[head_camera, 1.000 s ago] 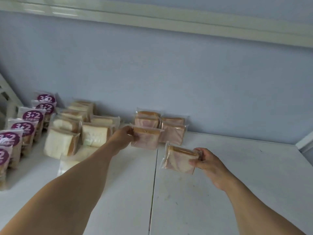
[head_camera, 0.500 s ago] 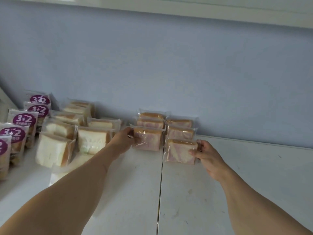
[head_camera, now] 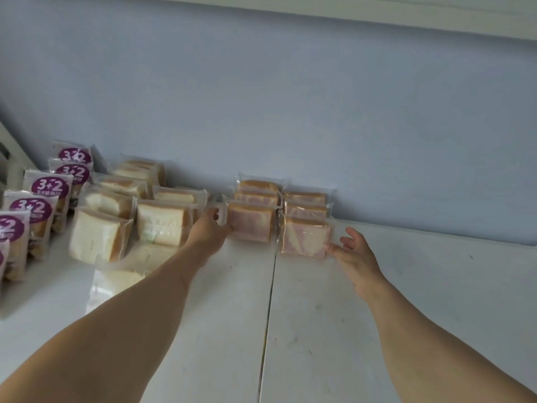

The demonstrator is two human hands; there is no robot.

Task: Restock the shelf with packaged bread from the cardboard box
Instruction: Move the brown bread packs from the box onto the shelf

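Observation:
Two rows of pink-marbled packaged bread stand on the white shelf (head_camera: pixel 319 330) against the blue back wall. My left hand (head_camera: pixel 207 231) grips the wrapper edge of the front pack of the left row (head_camera: pixel 251 223). The front pack of the right row (head_camera: pixel 305 238) stands on the shelf. My right hand (head_camera: pixel 353 255) is beside it with fingers spread, its thumb tip touching the pack's lower right corner. The cardboard box is out of view.
White sliced bread packs (head_camera: pixel 162 223) fill the shelf to the left, one lying flat (head_camera: pixel 116 279) in front. Purple "3+2" labelled packs (head_camera: pixel 35 207) line the far left. A seam (head_camera: pixel 268 315) splits the shelf boards. The upper shelf's edge (head_camera: pixel 377 16) runs overhead.
My right hand set its pink bread pack down at the front of the right row and let go, fingers spreading. My left hand stayed on its pack.

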